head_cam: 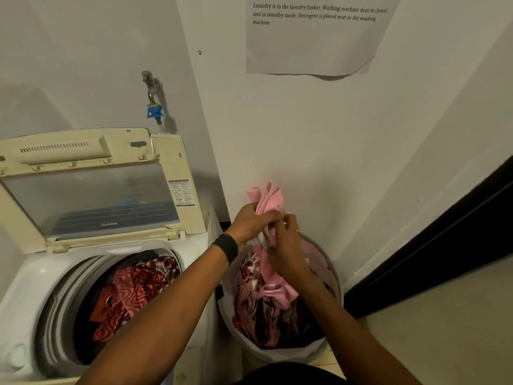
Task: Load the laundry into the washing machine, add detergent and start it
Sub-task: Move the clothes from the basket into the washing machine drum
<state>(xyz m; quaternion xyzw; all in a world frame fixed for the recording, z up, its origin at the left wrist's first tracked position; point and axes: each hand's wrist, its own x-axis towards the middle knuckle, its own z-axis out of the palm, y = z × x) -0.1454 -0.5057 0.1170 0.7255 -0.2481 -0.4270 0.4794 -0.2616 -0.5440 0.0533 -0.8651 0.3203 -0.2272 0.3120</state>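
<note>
Floor (444, 329) pale, bare at right; washing machine (25, 287) (lid up) and round laundry basket (291, 355) stand on it, just beside each other, against wall.

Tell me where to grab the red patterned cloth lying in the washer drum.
Grip the red patterned cloth at its raised, crumpled folds near the top of the pile, reaching straight down through the open drum mouth. The lid stands up behind, so come from the front or above.

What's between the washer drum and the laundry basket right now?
In the head view, only the left forearm crosses above the washer's white rim between the drum and the laundry basket.
</note>
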